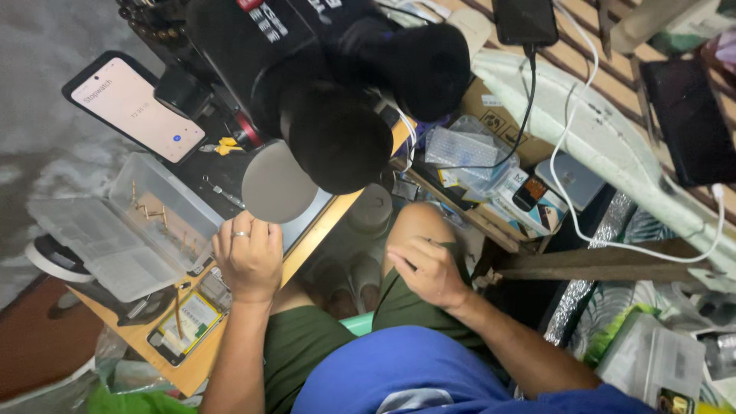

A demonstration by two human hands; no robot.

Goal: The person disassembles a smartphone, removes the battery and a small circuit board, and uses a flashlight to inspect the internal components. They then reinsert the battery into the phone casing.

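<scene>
The clear plastic organiser box [146, 222] sits open on the wooden bench [307, 253] just left of your left hand [248, 257], lid folded flat toward the bench's left end, with a few small brass-coloured parts standing in its tray. Your left hand, ring on one finger, rests knuckles-up on the bench edge, fingers curled; whether they grip anything cannot be told. Your right hand [431, 268] lies well apart on your knee, loosely curled and holding nothing.

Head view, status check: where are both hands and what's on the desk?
Left hand rests on desk edge, nothing held. Right hand on knee, curled. Opened phone lies by left wrist; microscope overhead.
</scene>
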